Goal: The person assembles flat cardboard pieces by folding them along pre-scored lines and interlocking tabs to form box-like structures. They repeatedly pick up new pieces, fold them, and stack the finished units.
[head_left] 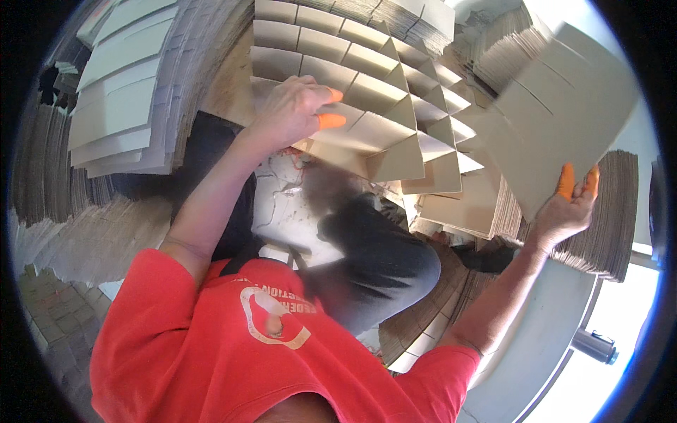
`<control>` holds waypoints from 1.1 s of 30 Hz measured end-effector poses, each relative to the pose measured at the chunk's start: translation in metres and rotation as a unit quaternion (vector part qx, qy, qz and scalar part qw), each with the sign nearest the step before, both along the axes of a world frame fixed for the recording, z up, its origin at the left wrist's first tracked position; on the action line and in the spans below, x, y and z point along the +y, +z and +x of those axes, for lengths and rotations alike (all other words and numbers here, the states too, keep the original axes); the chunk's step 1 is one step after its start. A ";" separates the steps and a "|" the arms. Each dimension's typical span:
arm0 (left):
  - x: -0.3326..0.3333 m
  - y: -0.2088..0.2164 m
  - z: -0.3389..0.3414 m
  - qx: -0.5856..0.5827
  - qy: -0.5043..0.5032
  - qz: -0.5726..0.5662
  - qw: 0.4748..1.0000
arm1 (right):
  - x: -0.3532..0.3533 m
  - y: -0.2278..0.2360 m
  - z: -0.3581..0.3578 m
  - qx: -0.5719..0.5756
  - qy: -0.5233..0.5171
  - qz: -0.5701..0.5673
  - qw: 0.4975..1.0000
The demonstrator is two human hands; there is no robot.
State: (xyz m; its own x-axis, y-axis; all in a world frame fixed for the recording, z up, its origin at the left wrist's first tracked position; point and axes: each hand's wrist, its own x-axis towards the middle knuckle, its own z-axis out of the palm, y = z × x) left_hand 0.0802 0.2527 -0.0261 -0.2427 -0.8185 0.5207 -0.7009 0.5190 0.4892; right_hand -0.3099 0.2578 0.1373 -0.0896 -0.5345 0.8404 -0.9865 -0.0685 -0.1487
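Observation:
A partly assembled cardboard divider [384,92], made of interlocked strips forming open cells, lies ahead of me. At its near left side is my left hand [293,113], its orange-covered thumb and forefinger on either side of the nearest strip's top edge; the other fingers are curled. Off to the right, my right hand [568,208] holds a flat slotted cardboard sheet [564,113] by its lower edge, orange covers on its fingertips. That sheet is raised and tilted, apart from the divider, with slits cut into its upper left part.
Tall stacks of cardboard sheets [123,92] stand at the left. More stacked cardboard [504,46] lies at the far right, with another pile [613,218] beyond my right hand. Cardboard sheets [458,208] are piled just right of the divider. My dark-clothed knee [388,271] is below it.

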 end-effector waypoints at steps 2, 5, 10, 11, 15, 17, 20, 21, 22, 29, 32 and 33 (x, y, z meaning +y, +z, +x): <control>-0.002 -0.005 -0.004 -0.023 -0.013 -0.020 0.999 | 0.002 0.024 0.036 -0.017 0.123 0.054 0.991; -0.010 -0.021 0.003 -0.010 -0.020 -0.018 1.000 | -0.021 0.018 0.066 0.032 0.204 0.176 0.962; -0.013 -0.021 -0.001 -0.005 -0.029 -0.053 0.998 | -0.036 0.007 0.130 -0.140 0.330 0.258 0.897; -0.013 -0.021 -0.001 0.001 -0.031 -0.057 0.998 | -0.039 0.005 0.135 -0.140 0.326 0.274 0.894; -0.014 -0.026 -0.001 0.008 -0.022 -0.068 0.997 | -0.048 0.000 0.149 -0.089 0.298 0.314 0.897; -0.014 -0.025 -0.001 -0.010 -0.017 -0.052 0.998 | -0.051 -0.004 0.155 -0.069 0.278 0.330 0.899; -0.016 -0.025 -0.002 -0.012 -0.012 -0.076 0.997 | -0.062 -0.016 0.156 -0.095 0.322 0.308 0.890; -0.016 -0.026 -0.002 -0.011 -0.013 -0.071 0.997 | -0.065 -0.017 0.157 -0.093 0.327 0.310 0.888; -0.017 -0.026 -0.002 -0.009 -0.014 -0.065 0.998 | -0.068 -0.016 0.158 -0.046 0.301 0.319 0.897; -0.024 -0.034 -0.004 -0.006 -0.014 -0.058 0.998 | -0.070 -0.007 0.172 0.043 0.277 0.287 0.916; -0.021 -0.032 -0.004 0.015 -0.018 -0.064 0.998 | -0.060 -0.008 0.172 -0.024 0.286 0.293 0.912; -0.020 -0.031 -0.004 0.010 -0.021 -0.062 0.998 | -0.057 -0.011 0.171 -0.061 0.297 0.296 0.906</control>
State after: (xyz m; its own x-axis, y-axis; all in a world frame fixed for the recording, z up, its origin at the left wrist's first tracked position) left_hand 0.0761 0.2328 -0.0570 -0.2645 -0.7369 0.6221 -0.6682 0.6052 0.4328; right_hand -0.1389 0.2009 0.1261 0.2873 -0.8729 0.3944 -0.7758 -0.4535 -0.4387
